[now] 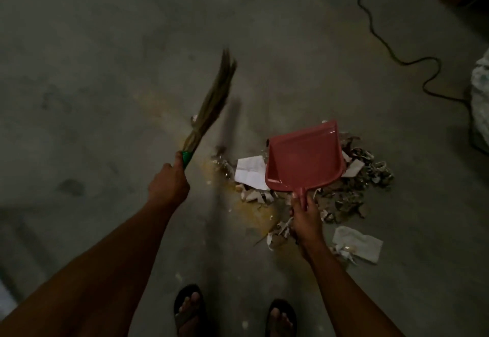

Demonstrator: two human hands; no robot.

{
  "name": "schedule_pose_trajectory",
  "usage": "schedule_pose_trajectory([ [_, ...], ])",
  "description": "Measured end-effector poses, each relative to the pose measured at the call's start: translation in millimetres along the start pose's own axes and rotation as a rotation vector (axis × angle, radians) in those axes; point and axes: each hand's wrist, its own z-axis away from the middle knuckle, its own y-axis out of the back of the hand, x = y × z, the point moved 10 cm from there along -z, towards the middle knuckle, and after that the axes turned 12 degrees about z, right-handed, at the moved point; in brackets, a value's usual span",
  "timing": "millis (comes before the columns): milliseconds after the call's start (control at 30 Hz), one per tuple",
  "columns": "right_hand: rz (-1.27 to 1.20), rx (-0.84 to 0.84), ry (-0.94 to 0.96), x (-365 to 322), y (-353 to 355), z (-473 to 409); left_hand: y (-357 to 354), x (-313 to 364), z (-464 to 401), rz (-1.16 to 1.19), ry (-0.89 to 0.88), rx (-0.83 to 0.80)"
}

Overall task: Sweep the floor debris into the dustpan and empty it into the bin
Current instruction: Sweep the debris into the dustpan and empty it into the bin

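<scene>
Gripping a grass broom point(211, 103) by its green collar, the left hand point(168, 180) lifts it while the right hand point(304, 217) clasps the unmarked red dustpan point(304, 159) above the debris pile point(357, 191).

Bare concrete floor point(105, 58) is seen to the left and far side; the middle right is taken up by a debris pile point(352, 193) under the dustpan point(304, 159); a cable point(391, 53) is trailed across the far right; a cloth point(357, 244) is laid near right.

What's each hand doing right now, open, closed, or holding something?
Left hand: closed around the green grip of the broom.
Right hand: closed around the handle of the red dustpan, above the debris pile.
</scene>
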Motion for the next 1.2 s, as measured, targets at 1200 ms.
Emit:
schedule_pose_trajectory([
  [1200, 0.095, 0.173, -0.057, 49.9, 25.7, 0.5, -174.0, 77.9, 91.8, -0.088, -0.28, -0.327],
])
